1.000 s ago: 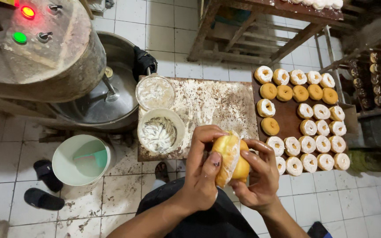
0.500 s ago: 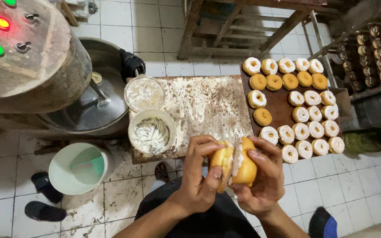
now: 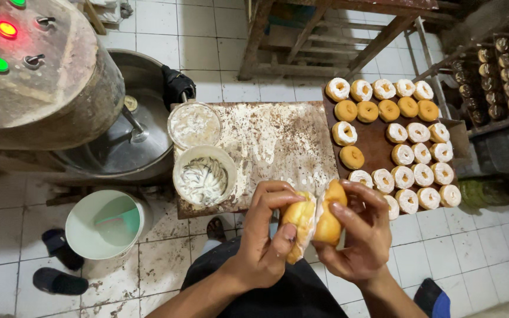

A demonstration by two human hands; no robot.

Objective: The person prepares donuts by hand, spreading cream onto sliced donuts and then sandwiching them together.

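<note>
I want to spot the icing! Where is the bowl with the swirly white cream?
In the head view, the cream bowl sits on the left edge of the messy wooden board, in front of another white tub, above the empty bucket.

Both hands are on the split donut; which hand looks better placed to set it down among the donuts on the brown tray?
Probably right: the right hand holds the donut on the side nearest the tray.

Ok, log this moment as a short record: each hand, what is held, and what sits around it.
left hand: grips one half of a split doughnut
right hand: grips the other half, golden side outward
doughnut state: pulled open, pale filling showing between the halves
board: wooden, smeared white
tubs: two round ones on the board's left, the nearer tub holding white cream
tray: rows of doughnuts, most white-topped, some plain
bucket: pale green, on the tiled floor
</note>
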